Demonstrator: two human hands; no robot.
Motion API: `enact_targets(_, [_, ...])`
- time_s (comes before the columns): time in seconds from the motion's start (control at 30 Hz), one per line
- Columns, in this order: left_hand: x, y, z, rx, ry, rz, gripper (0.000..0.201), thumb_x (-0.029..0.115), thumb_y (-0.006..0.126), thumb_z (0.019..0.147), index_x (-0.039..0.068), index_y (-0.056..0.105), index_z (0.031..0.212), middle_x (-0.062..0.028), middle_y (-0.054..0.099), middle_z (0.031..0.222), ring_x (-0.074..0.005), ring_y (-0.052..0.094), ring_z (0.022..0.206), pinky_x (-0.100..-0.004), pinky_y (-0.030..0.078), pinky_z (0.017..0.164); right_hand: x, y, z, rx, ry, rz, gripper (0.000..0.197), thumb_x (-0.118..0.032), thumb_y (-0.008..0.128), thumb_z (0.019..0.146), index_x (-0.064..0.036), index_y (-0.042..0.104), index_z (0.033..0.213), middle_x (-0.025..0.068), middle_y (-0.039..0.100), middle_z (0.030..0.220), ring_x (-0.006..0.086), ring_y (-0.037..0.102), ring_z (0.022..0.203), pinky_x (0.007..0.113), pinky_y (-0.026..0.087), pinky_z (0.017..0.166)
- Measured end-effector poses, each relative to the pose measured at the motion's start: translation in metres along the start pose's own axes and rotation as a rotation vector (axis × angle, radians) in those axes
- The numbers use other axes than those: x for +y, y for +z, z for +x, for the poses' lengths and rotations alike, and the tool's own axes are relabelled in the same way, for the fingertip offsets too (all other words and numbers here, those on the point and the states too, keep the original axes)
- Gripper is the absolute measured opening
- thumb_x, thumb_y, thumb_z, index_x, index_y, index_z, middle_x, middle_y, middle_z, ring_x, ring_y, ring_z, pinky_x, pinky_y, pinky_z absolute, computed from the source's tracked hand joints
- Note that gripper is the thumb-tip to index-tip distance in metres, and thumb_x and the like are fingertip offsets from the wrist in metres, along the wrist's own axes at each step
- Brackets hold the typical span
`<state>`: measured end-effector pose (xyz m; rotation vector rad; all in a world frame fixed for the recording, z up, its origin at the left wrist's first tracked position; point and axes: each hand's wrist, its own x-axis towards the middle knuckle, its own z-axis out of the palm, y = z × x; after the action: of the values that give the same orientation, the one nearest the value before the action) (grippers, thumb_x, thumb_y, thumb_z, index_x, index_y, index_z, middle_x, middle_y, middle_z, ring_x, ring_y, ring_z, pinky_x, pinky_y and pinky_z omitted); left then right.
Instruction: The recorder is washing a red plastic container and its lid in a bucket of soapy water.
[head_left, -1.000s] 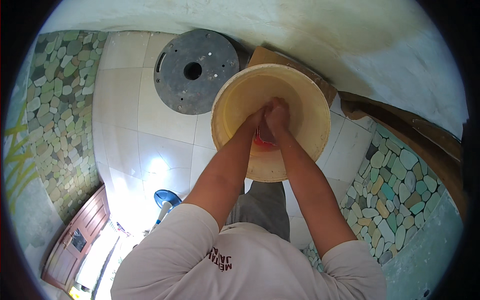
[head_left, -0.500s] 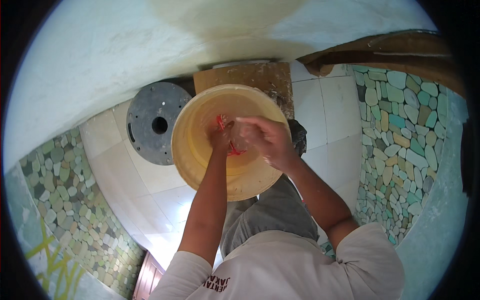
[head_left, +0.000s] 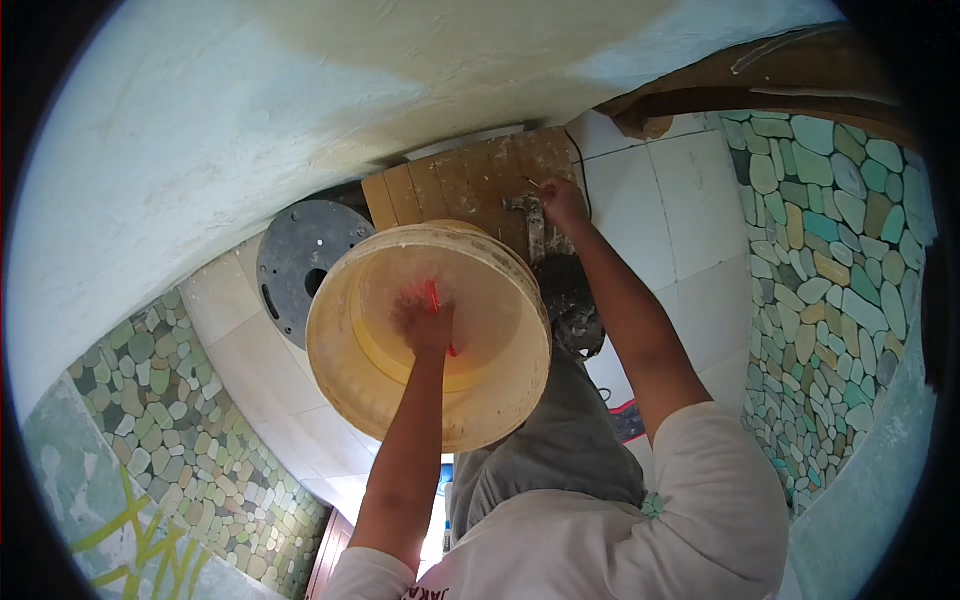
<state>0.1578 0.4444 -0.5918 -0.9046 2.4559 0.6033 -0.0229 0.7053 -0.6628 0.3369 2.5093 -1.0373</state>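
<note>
A large yellowish bucket [head_left: 330,385] holds cloudy liquid, tilted toward me. My left hand [head_left: 428,320] reaches inside it, with its fingers blurred in the liquid. Against that hand shows a bright red piece [head_left: 432,293], whose kind I cannot make out. Beyond the bucket's right side, my right hand [head_left: 564,204] is over a worn wooden board [head_left: 430,188]. Its fingers are closed in a pinch, and a thin, nail-like piece [head_left: 531,183] sticks out at their tips. Right beside this hand lies a hammer [head_left: 535,225] with a pale, dirty handle.
A round grey disc [head_left: 300,250] with a centre hole rests left of the bucket. A dark crumpled bag-like thing [head_left: 570,305] sits at its right. Pale floor tiles [head_left: 635,215] and pebble mosaic [head_left: 830,270] border the spot; a plastered wall [head_left: 250,110] rises ahead.
My right hand has moved out of the bucket, forward and right, to the board by the hammer. My left hand stays in the bucket. The bucket appears lower and further left in view.
</note>
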Motion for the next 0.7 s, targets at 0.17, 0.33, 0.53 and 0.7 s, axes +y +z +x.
enact_targets(0.17, [-0.019, 0.011, -0.002, 0.042, -0.153, 0.042, 0.093, 0.030, 0.075, 0.066, -0.003, 0.028, 0.140, -0.0263, 0.038, 0.138, -0.0440, 0.034, 0.130, -0.0474, 0.026, 0.111, 0.014, 0.034, 0.034, 0.021, 0.012, -0.324, 0.019, -0.011, 0.064, 0.081, -0.0062, 0.064, 0.099, 0.0163, 0.064, 0.102, 0.0334, 0.063, 0.095, 0.044, 0.051, 0.078])
enact_targets(0.33, [-0.019, -0.010, -0.006, 0.068, 0.049, -0.137, 0.088, 0.028, 0.080, 0.062, -0.002, 0.037, 0.133, -0.0259, 0.045, 0.128, -0.0411, 0.045, 0.119, -0.0479, 0.034, 0.103, 0.011, 0.042, 0.039, -0.044, 0.006, -0.485, 0.021, -0.008, 0.061, 0.083, -0.0021, 0.063, 0.104, 0.0186, 0.062, 0.113, 0.0356, 0.061, 0.104, 0.045, 0.052, 0.085])
enact_targets(0.53, [0.005, -0.038, -0.024, 0.144, -0.266, -0.151, 0.091, 0.032, 0.081, 0.063, -0.004, 0.035, 0.133, -0.0265, 0.041, 0.128, -0.0399, 0.046, 0.117, -0.0441, 0.037, 0.103, 0.015, 0.036, 0.032, 0.120, -0.169, -0.437, 0.021, -0.009, 0.056, 0.088, -0.0039, 0.058, 0.108, 0.0169, 0.063, 0.102, 0.0360, 0.062, 0.093, 0.045, 0.051, 0.080])
enact_targets(0.7, [-0.015, -0.050, -0.018, 0.114, -0.231, -0.416, 0.084, 0.036, 0.077, 0.071, -0.004, 0.037, 0.133, -0.0226, 0.046, 0.129, -0.0357, 0.049, 0.117, -0.0411, 0.042, 0.098, -0.019, -0.001, -0.005, -0.041, 0.048, 0.562, 0.025, -0.014, 0.062, 0.088, -0.0048, 0.060, 0.111, 0.0063, 0.062, 0.097, 0.0177, 0.061, 0.080, 0.033, 0.050, 0.066])
